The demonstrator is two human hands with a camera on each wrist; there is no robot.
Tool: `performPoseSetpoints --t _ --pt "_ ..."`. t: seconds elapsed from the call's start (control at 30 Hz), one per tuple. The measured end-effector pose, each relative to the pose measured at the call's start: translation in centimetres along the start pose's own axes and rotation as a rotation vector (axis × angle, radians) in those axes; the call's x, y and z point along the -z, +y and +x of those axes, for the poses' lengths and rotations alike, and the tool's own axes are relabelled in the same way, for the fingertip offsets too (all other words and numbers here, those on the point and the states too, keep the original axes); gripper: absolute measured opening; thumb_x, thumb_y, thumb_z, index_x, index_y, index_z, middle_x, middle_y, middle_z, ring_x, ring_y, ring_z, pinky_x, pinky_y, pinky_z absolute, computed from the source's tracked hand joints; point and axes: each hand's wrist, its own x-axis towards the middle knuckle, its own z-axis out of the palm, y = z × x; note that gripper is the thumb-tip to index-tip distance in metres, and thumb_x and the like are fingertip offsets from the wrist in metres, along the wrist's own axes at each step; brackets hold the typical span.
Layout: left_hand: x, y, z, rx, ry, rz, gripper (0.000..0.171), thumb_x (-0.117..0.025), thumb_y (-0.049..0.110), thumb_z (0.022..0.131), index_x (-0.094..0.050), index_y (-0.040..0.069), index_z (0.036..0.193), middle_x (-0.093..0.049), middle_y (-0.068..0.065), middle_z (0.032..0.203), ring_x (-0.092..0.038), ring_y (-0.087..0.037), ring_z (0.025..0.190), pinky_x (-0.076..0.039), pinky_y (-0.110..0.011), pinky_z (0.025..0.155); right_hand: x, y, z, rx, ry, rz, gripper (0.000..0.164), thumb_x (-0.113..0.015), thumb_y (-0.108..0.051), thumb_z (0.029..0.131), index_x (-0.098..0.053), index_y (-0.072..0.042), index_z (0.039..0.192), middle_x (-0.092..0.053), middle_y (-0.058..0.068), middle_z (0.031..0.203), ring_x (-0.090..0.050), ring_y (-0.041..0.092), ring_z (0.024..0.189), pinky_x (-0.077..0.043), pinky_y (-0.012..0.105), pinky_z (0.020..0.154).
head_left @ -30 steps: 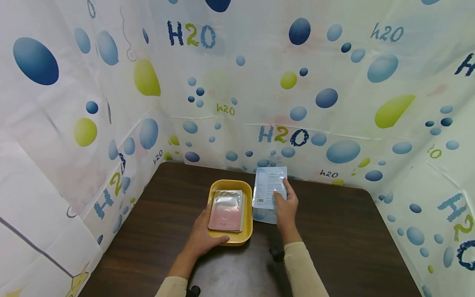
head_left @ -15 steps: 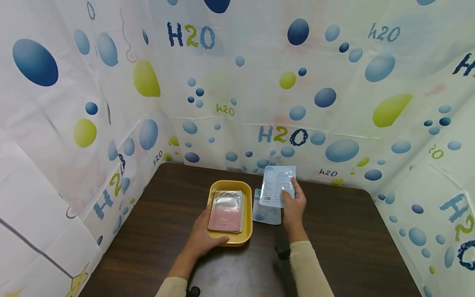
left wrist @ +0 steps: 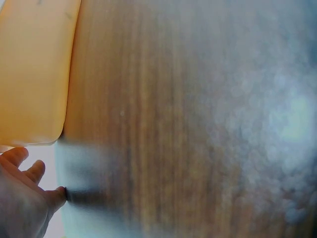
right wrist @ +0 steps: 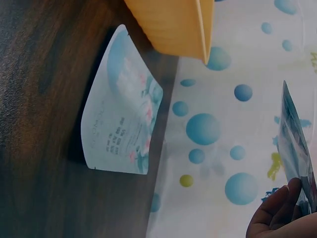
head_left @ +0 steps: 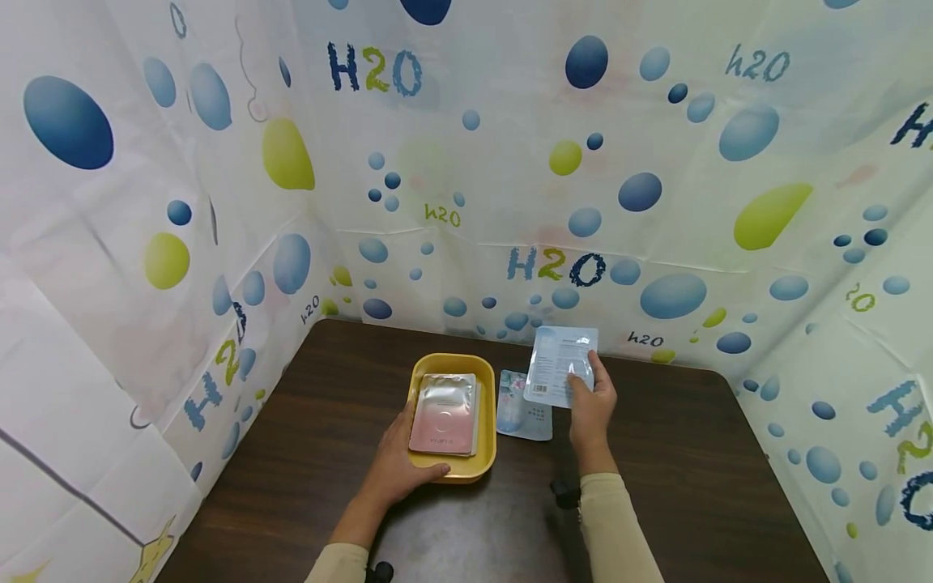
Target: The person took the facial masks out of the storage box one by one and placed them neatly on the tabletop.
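Head view: my right grip (head_left: 592, 409) pinches a pouch (head_left: 560, 364), hiding the far right of the second pouch (head_left: 521, 421); my left grip (head_left: 394, 461) spreads wide against the tray (head_left: 487, 409).

dark brown table (head_left: 299, 437); bubble-print white sheet (head_left: 496, 162) behind, possibly fabric.

Makeshift tabletop booth, by the look of it; you can't tell what sort of room or building holds it. Dark wood-grain table (head_left: 692, 461) in front of you, far corners rounded. White sheeting (head_left: 503, 162) hangs behind it and to both sides, walling you in. Print on it: blue and lime drops (head_left: 641, 192), "H2O" lettering (head_left: 377, 68), much like a shower curtain. Creases and a long crosswise fold (head_left: 496, 243) mark it as draped sheet, not solid wall.
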Motion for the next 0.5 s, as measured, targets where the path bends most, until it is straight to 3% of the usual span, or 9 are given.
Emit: performPoseSetpoints --t 0.5 --pt "-0.07 -0.20 0.09 -0.014 -0.001 -0.008 0.136 -0.093 0.057 0.060 -0.016 0.019 0.165 -0.028 -0.010 0.168 -0.030 -0.041 0.152 -0.027 -0.067 0.119 1.02 0.38 0.03 0.014 0.050 -0.046 0.074 -0.053 0.014 0.092 -0.035 -0.011 0.159 -0.042 0.012 0.160 -0.052 0.024 0.132 -0.052 0.010 0.084"
